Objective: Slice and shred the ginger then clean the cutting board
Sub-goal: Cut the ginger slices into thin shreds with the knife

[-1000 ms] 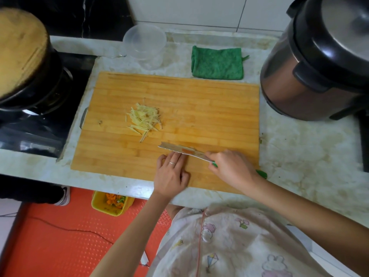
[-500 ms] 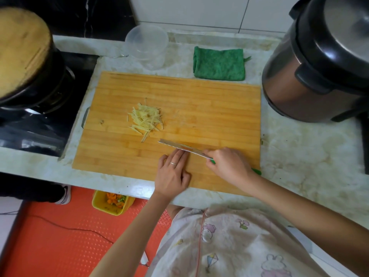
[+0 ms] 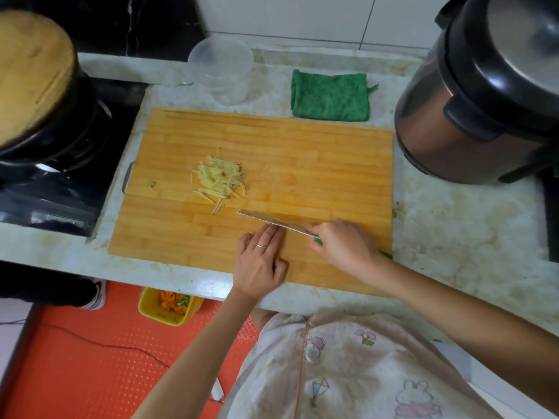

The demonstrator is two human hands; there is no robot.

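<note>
Head view: our right hand (image 3: 341,246) clamped the knife (image 3: 272,220) handle, its blade low over the cutting board (image 3: 302,152). Our left hand (image 3: 260,261) laid straight, joined fingers (image 3: 273,234) against the blade, probably to wipe it. The shredded ginger (image 3: 220,179) lay piled left of the board's centre, and a green cloth (image 3: 329,96) waited behind it.

The light is soft and even, with weak shadows. Glare sits on the cooker lid (image 3: 514,37). The picture's edges bend and blur.
</note>
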